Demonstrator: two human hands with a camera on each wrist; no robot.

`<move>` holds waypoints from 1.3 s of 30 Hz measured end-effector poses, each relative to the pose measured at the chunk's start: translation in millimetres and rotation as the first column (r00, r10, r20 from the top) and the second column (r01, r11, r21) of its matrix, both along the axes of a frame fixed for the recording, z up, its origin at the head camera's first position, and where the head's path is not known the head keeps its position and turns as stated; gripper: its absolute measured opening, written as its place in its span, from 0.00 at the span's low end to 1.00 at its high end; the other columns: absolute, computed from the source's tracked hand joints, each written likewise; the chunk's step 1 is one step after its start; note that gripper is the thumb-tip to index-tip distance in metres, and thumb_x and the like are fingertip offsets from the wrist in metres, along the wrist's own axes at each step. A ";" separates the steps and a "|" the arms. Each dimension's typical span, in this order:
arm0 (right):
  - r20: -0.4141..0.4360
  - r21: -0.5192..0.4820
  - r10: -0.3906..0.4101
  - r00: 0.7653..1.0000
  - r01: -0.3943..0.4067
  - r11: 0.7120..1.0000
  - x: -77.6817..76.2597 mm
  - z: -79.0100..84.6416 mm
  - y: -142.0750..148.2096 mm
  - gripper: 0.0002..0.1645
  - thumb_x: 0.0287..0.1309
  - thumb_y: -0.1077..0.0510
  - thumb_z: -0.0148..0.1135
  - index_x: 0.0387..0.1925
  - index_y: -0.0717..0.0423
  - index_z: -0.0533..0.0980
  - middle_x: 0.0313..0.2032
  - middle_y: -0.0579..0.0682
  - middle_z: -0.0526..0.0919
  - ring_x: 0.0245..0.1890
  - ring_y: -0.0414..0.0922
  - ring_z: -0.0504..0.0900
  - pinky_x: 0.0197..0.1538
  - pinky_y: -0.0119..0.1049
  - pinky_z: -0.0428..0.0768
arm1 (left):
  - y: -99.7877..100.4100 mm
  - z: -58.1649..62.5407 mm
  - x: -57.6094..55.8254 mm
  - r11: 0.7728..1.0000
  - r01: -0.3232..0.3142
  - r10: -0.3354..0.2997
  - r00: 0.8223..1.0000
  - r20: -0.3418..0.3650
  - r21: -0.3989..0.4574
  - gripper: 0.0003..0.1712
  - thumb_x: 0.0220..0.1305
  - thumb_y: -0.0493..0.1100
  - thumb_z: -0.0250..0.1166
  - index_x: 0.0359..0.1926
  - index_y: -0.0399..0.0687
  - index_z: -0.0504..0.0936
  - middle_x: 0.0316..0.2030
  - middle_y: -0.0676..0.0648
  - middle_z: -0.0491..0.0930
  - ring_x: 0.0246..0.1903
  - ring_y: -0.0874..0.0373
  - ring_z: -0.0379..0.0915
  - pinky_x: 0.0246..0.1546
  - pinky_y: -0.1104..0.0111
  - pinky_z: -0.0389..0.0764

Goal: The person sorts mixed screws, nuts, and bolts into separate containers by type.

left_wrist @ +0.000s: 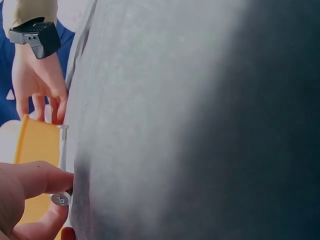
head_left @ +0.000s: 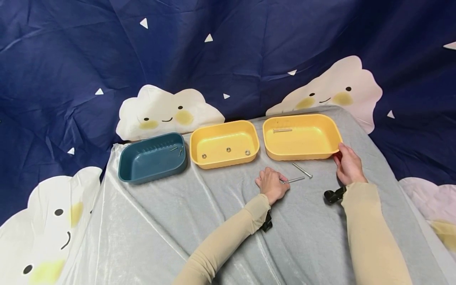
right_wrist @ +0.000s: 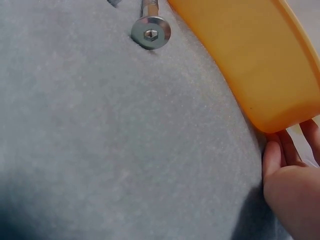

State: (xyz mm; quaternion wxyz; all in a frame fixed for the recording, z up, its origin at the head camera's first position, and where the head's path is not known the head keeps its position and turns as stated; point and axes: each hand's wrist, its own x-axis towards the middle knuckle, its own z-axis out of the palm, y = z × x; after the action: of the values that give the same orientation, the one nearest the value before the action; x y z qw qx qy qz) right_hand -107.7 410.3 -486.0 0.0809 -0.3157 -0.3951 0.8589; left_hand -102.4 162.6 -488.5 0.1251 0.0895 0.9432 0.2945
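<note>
In the head view my left hand point(head_left: 272, 185) pinches a silver bolt point(head_left: 295, 179) low over the grey cloth. The left wrist view shows the thumb and a finger at that bolt's round head point(left_wrist: 61, 199). A second bolt point(head_left: 302, 170) lies on the cloth just beyond it, in front of the right yellow bin point(head_left: 303, 157). One more bolt point(head_left: 282, 130) is inside that bin. My right hand point(head_left: 350, 166) touches the bin's near right corner, its fingers fairly straight against the outer wall; the right wrist view shows the fingertips point(right_wrist: 272, 155) partly hidden behind the corner.
Left of that bin stands another yellow bin point(head_left: 224, 163) with 3 nuts point(head_left: 228, 150) in it. Farther left, a dark teal bin point(head_left: 153, 177) holds a few small screws point(head_left: 173, 149). A grey cloth point(head_left: 149, 229) covers the table; a blue curtain point(head_left: 228, 59) hangs behind.
</note>
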 end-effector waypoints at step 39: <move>-0.016 -0.056 0.189 0.982 -0.190 0.980 7.6 13.3 10.5 0.37 0.62 0.52 0.63 0.69 0.41 0.60 0.44 0.40 0.81 0.50 0.35 0.75 0.68 0.29 0.69 | -9.5 3.6 -7.1 0.996 0.007 -0.008 1.000 0.017 0.087 0.04 0.54 0.49 0.73 0.27 0.57 0.88 0.41 0.53 0.76 0.48 0.55 0.70 0.38 0.65 0.63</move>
State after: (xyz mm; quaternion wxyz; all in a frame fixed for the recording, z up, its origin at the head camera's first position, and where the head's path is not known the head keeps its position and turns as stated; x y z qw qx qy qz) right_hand -100.1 420.8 -472.7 -0.0082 -0.2741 -0.3983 0.8753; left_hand -109.5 153.1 -484.9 0.1306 0.0958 0.9279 0.3357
